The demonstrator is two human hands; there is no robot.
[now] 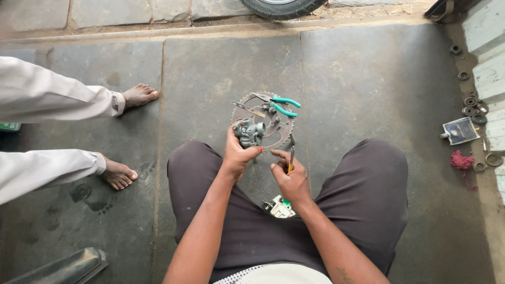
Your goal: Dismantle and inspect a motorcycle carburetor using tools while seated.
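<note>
Above the sprocket (261, 120) (pliers (279, 104) atop), left hand (238, 155) gripping a carburetor (249, 132), right hand (290, 179) clasping a screwdriver (291, 159)

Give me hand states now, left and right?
Left hand: closed on the small grey carburetor.
Right hand: closed on a screwdriver with a yellow handle.

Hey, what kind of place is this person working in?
Probably an informal roadside repair spot for motorbikes or similar vehicles: a toothed sprocket with green-handled pliers lies on the stone floor, a tyre stands at the kerb, and bearings are scattered beside it.
</note>
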